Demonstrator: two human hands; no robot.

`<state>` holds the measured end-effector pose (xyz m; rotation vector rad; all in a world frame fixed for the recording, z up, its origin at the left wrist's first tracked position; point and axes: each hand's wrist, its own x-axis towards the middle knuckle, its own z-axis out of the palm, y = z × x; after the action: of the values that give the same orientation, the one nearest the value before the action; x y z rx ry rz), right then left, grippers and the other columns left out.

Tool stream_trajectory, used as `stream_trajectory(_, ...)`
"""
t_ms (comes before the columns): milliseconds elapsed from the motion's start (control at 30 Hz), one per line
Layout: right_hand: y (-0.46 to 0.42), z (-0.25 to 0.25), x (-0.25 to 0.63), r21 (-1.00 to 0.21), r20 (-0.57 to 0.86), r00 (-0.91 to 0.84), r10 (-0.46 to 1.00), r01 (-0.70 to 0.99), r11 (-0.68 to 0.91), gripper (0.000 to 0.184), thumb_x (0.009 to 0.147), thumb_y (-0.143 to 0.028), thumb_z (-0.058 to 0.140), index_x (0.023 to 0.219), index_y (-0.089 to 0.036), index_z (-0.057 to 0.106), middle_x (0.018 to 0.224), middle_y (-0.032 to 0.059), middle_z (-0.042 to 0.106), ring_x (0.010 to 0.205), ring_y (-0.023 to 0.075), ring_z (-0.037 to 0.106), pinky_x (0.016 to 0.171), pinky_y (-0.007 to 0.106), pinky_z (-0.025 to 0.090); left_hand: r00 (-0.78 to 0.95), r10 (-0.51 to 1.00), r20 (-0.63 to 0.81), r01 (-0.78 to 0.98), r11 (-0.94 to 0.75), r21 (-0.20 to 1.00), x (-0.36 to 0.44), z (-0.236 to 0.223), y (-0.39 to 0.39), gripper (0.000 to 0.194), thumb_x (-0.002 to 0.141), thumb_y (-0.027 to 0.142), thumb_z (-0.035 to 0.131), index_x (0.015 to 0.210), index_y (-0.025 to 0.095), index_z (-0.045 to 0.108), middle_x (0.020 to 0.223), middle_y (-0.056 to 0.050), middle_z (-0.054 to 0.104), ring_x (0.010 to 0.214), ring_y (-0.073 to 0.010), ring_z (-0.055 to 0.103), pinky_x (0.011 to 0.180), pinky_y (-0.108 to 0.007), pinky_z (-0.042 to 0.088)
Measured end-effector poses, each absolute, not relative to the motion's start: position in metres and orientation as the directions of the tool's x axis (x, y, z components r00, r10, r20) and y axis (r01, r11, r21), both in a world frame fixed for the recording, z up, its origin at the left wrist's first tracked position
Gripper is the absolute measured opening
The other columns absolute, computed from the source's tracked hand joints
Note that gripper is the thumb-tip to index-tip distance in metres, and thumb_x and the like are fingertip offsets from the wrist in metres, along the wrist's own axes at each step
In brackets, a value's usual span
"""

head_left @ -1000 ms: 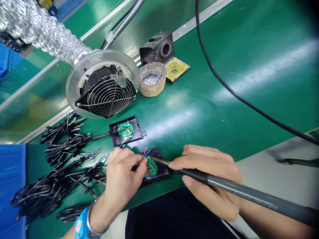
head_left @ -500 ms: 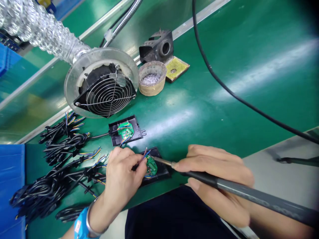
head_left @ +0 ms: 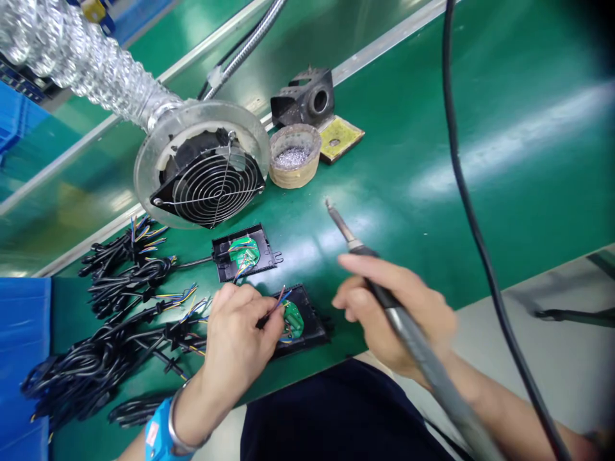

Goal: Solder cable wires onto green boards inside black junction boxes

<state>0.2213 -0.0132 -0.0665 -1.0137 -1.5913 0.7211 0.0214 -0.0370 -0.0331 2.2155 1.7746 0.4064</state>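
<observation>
My left hand is closed, pinching thin wires at the edge of a green circuit board. That board lies in a black plastic case, partly hidden by my fingers. A soldering iron is gripped in my right hand; its tip points up and away, raised clear of the board. A second black case with its own green board lies just beyond my left hand, with a black cable attached.
A fan with a wire guard hangs at a foil duct. Behind are a bowl of solder bits, a yellow sponge and an iron holder. Bundled black cables lie left; the iron's cord hangs at right.
My right hand has lifted the soldering iron away from the board, its tip swinging up toward the bowl. My left hand keeps its pinch on the wires.
</observation>
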Motion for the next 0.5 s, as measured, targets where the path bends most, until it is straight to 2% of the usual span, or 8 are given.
stream_trajectory(100,-0.01,-0.07,0.208,-0.837,0.415,-0.224,0.882,0.286,0.467,0.022,0.088,-0.01,0.06,0.107,-0.02,0.062,0.09,0.0019,0.071,0.074,0.0118,0.067,0.068,0.023,0.055,0.213,0.976,0.045,0.902,-0.214,0.374,0.021,-0.032,-0.037,0.018,0.089,0.024,0.061,0.074,0.022,0.071,0.066,-0.001,0.058,0.068,-0.0167,0.047,0.065,-0.031,0.037)
stream_trajectory(167,-0.007,-0.069,0.202,-0.843,0.395,-0.286,0.873,0.265,0.468,0.019,0.089,-0.011,0.058,0.106,-0.019,0.061,0.091,0.002,0.071,0.077,0.012,0.067,0.074,0.023,0.056,0.215,0.976,0.04,0.904,-0.214,0.37,0.021,-0.032,-0.037,0.018,0.089,0.024,0.061,0.074,0.022,0.071,0.066,-0.001,0.059,0.068,-0.017,0.047,0.065,-0.032,0.037)
stream_trajectory(367,-0.008,-0.069,0.199,-0.876,0.376,-0.309,0.874,0.19,0.444,0.023,0.086,-0.008,0.058,0.106,-0.02,0.055,0.087,-0.0018,0.067,0.074,0.0078,0.065,0.073,0.017,0.053,0.207,0.978,0.038,0.899,-0.206,0.385,0.021,-0.033,-0.038,0.015,0.088,0.022,0.061,0.077,0.022,0.072,0.068,-0.001,0.059,0.07,-0.0179,0.047,0.065,-0.032,0.037)
stream_trajectory(500,-0.013,-0.072,0.203,-0.825,0.407,-0.397,0.823,0.226,0.517,0.026,0.088,-0.008,0.052,0.111,-0.019,0.052,0.088,0.0003,0.067,0.074,0.0104,0.065,0.071,0.021,0.053,0.184,0.983,0.015,0.866,-0.17,0.47,0.021,-0.031,-0.038,0.01,0.086,0.02,0.062,0.083,0.022,0.071,0.073,-0.001,0.061,0.073,-0.0178,0.049,0.069,-0.034,0.037)
